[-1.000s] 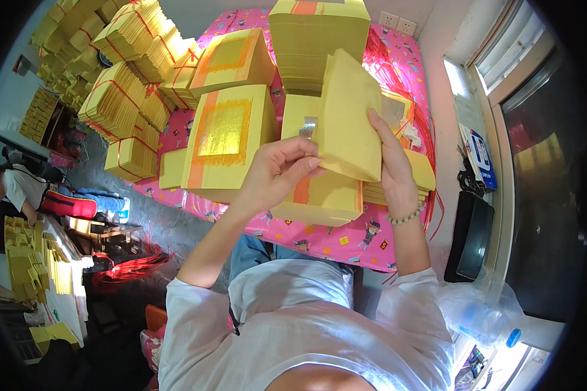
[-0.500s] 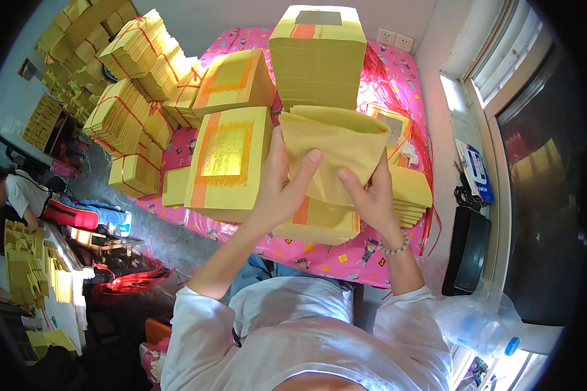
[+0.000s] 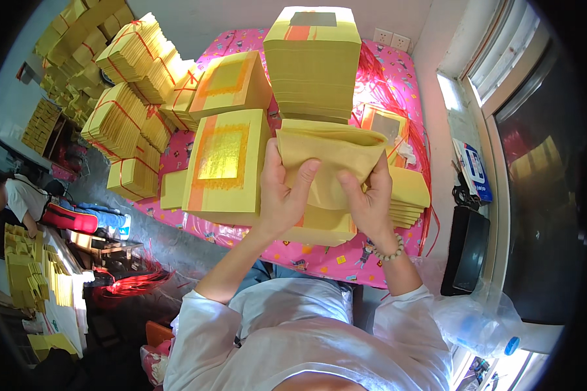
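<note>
Holding folded yellow paper (image 3: 329, 159) up with both hands, in front of low yellow stack (image 3: 332, 232). Gripping its left side with left hand (image 3: 282, 202), pressing thumb on near face and wrapping fingers behind. Gripping its right side likewise with right hand (image 3: 370, 205), pressing thumb on near face too. Reading grip as closed on both sides, pinching paper between thumbs and fingers; not making out fingertips behind it, being hidden. Seeing layers gaping along top edge, so not lying flat; seeing no red tie around it. Judging held piece as only partway along: apparently folded or doubled over already, but remaining loose and untied. Noting tied bundles (image 3: 114, 124) standing at left, already bound with red strips, so looking further along by comparison. Noting gold-panelled block (image 3: 218, 156) just left of left hand, showing no red tie; noting second gold-panelled block (image 3: 223, 85) behind that one. Noting tall yellow stack (image 3: 313, 78) behind held paper, showing grey panel on top and likewise no visible tie. Seeing layered yellow sheaf (image 3: 407, 192) near right hand, on its right. Seeing pink patterned cover (image 3: 346, 253) underneath, plus loose red strips (image 3: 372, 62) lying at its right side. Seeing co-worker (image 3: 23, 195) at far left, beside white tabletop (image 3: 70, 326) carrying more yellow paper; not making out any handling there, being too small.
</note>
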{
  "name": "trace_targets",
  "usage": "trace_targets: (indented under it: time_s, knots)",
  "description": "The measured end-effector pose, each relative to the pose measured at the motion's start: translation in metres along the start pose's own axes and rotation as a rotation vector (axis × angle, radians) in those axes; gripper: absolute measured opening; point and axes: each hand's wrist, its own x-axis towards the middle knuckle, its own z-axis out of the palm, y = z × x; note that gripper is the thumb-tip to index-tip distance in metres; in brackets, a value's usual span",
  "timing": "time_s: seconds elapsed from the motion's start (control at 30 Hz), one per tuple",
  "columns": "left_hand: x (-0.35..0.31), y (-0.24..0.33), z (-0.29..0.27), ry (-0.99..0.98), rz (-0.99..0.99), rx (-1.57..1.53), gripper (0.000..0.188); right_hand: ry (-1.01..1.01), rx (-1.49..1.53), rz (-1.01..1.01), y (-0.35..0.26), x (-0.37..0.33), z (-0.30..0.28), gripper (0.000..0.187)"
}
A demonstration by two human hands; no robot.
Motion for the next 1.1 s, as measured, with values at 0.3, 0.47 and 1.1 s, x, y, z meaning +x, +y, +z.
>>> trace_targets:
  time_s: [0.3,0.47,1.1]
  knots:
    - [-0.008,-0.007,0.009,0.066,0.054,0.065,0.038,0.038,0.076,-0.064,0.007,-0.003,-0.001,0.034]
    - [0.002,0.002,0.006,0.021,-0.018,0.072,0.038,0.023,0.123,-0.098,0.015,-0.002,-0.013,0.029]
    - [-0.006,-0.007,0.009,0.115,0.079,0.155,0.03,0.161,-0.022,-0.126,-0.003,0.008,0.003,0.019]
